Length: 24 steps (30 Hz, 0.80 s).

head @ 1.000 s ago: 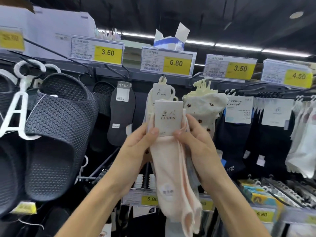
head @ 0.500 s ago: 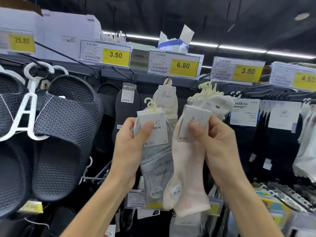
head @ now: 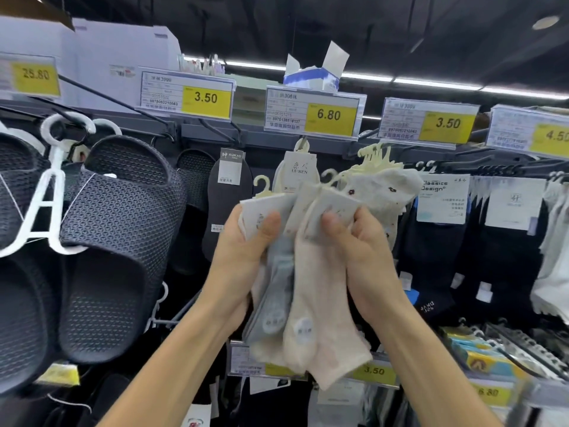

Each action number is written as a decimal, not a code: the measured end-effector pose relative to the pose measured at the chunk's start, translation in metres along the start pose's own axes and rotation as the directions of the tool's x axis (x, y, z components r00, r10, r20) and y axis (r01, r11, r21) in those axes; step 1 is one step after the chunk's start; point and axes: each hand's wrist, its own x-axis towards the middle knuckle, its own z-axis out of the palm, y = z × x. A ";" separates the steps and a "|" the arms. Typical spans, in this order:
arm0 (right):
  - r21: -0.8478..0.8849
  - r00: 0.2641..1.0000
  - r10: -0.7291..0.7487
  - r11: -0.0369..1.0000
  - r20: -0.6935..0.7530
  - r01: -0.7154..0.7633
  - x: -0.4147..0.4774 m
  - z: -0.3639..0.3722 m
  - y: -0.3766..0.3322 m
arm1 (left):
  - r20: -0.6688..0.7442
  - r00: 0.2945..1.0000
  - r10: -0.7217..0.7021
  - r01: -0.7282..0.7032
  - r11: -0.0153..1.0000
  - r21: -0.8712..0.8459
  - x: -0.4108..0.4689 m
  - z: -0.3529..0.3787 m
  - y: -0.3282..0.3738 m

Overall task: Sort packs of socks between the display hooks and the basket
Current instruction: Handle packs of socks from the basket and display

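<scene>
At centre frame, left hand (head: 243,248) grips a grey sock pack (head: 274,291), right hand (head: 360,254) pinches a pale pink sock pack (head: 320,303).

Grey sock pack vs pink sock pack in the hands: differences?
Colour: the grey sock pack is pale grey, the pink sock pack pale pink.
Hold: the left hand grips the grey pack's card, the right hand the pink pack's.
Overlap: the pink pack lies in front, covering part of the grey one.
Reach: the pink pack hangs lower than the grey.
Shared: white card header, round white label near the toe.
</scene>
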 end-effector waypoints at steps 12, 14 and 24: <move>-0.478 0.981 -0.090 0.878 -0.171 -0.002 0.109 0.017 0.008 | -0.153 0.988 -0.012 0.040 0.982 0.183 0.000 -0.034 0.000; -0.504 0.986 -0.087 0.864 -0.141 0.004 0.115 0.018 0.013 | -0.140 0.990 -0.003 0.033 0.977 0.212 -0.003 -0.037 0.000; -0.729 0.988 -0.137 0.684 -0.075 0.039 0.070 0.021 0.009 | -0.054 0.998 0.023 -0.007 0.962 0.273 -0.004 -0.032 -0.001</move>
